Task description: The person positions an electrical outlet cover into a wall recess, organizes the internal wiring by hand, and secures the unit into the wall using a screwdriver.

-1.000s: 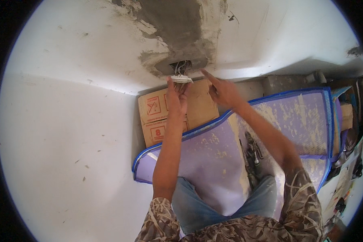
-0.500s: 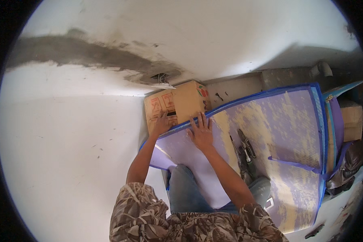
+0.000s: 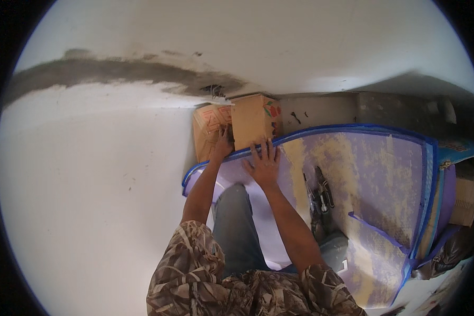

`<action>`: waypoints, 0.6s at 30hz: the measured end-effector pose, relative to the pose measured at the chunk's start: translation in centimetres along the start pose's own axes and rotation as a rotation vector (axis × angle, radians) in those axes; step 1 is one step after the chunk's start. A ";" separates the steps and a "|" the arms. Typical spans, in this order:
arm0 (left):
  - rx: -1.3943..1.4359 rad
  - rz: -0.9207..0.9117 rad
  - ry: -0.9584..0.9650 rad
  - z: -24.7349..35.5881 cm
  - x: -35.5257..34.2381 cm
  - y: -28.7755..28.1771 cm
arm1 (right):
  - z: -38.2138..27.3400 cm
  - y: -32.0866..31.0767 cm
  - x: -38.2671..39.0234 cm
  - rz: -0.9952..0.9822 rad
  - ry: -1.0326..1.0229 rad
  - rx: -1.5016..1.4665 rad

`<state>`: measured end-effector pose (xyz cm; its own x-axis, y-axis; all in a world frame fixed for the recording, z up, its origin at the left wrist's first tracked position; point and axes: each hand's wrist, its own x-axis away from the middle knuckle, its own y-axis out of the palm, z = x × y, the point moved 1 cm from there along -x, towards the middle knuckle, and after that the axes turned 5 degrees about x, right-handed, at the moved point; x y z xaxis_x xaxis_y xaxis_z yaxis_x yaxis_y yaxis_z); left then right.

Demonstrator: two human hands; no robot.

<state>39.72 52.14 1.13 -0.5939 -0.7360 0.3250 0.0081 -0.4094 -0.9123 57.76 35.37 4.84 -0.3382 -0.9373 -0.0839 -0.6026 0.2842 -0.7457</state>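
A brown cardboard box (image 3: 252, 120) with red printing stands against the wall beyond a large purple bag with blue edging (image 3: 361, 174). My left hand (image 3: 222, 145) is at the dark gap between the box's left and right parts, with its bent fingers on the cardboard edge. The fingertips are partly hidden there. My right hand (image 3: 264, 164) lies flat with spread fingers on the bag's blue-edged rim, its fingertips at the box's near side. Nothing is in that hand.
Dark hand tools (image 3: 321, 203) lie on the purple bag, right of my right forearm. A purple strap (image 3: 378, 231) crosses the bag. Another carton (image 3: 463, 195) and a dark brown leather bag (image 3: 447, 253) are at the far right. Wires show in a wall hole (image 3: 214, 90).
My left hand has shifted right, its fingers now at the gap in the box. The box's left part now sits at an angle to the right part. My right hand stays on the rim.
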 end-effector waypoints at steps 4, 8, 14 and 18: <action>0.236 0.146 -0.163 0.4 0.7 0.0 | -0.2 0.1 0.1 -0.006 0.010 0.023; 0.141 0.099 -0.237 -2.5 1.6 -2.8 | -1.8 0.4 0.3 0.094 -0.021 0.006; 0.145 0.355 -0.255 -3.9 4.0 -6.5 | -1.9 -0.1 0.7 0.198 -0.061 0.059; 0.346 0.672 -0.121 -3.6 3.3 -7.5 | -2.2 0.3 1.1 0.234 -0.089 0.139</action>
<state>34.79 54.77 8.13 -0.2799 -0.9322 -0.2294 0.5997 0.0167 -0.8000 55.60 34.87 6.00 -0.3879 -0.8651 -0.3180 -0.4083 0.4705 -0.7822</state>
